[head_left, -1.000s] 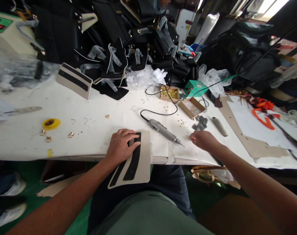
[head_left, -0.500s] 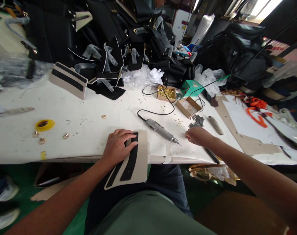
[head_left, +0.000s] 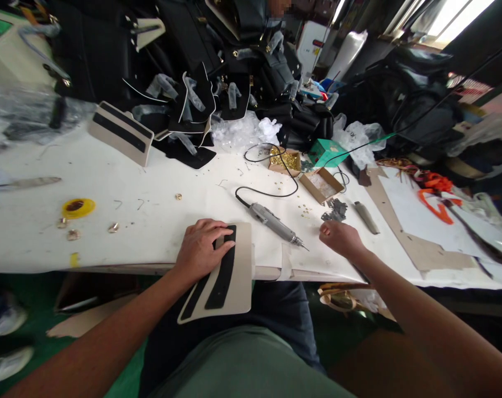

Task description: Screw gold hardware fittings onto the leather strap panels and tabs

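Note:
My left hand [head_left: 203, 247] lies over a beige panel [head_left: 240, 271] with two black strips, its thumb and fingers apart on the upper strip end. The panel overlaps the table's front edge and reaches over my lap. My right hand [head_left: 339, 237] is closed in a fist above the table, beside a pile of small dark grey metal pieces [head_left: 334, 210]. Whatever its fingers hold is hidden. Between my hands lies a grey electric screwdriver [head_left: 275, 224], its bit pointing right and its black cord running back.
Behind the screwdriver stand a box of small brass parts [head_left: 290, 160], a cardboard box [head_left: 322, 185] and a green box [head_left: 326, 152]. A yellow tape roll [head_left: 78, 208] lies left. Another beige panel [head_left: 120, 134] rests near piled black bags [head_left: 180, 50]. Orange-handled scissors [head_left: 435, 207] lie right.
My right hand has moved slightly to the right and towards me, still closed. My left hand stays on the panel, and the view has shifted a little.

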`<state>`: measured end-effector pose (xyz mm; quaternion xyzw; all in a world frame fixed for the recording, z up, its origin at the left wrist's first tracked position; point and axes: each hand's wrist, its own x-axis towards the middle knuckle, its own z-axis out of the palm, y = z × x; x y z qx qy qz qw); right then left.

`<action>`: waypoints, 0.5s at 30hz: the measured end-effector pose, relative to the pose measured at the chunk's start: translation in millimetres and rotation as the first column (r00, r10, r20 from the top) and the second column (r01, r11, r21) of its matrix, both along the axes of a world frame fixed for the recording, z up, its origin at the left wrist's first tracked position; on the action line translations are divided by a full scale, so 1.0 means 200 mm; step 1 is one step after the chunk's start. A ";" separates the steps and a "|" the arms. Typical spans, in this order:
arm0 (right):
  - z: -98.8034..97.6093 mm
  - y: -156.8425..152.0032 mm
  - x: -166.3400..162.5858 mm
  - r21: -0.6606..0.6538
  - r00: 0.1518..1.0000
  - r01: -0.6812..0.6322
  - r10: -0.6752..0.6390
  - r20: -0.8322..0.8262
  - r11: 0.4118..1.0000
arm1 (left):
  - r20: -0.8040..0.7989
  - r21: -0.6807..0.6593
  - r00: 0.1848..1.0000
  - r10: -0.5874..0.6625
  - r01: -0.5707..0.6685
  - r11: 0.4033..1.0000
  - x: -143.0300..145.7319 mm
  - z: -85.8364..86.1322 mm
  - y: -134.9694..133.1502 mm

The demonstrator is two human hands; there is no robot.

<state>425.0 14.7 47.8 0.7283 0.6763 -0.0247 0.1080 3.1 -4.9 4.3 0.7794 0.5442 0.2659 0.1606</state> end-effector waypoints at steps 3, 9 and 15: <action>0.01 0.00 0.01 0.032 0.999 -0.003 0.004 -0.052 0.999 | -0.002 0.002 1.000 0.001 -0.001 1.000 0.00 0.00 0.00; 0.00 0.09 -0.12 0.199 0.988 -0.100 0.121 -0.096 0.975 | -0.022 0.011 1.000 0.002 -0.002 1.000 0.00 -0.01 0.00; -0.09 0.17 -0.21 0.305 0.978 -0.185 0.206 -0.036 0.934 | -0.026 -0.001 1.000 0.001 -0.001 1.000 0.00 -0.01 0.00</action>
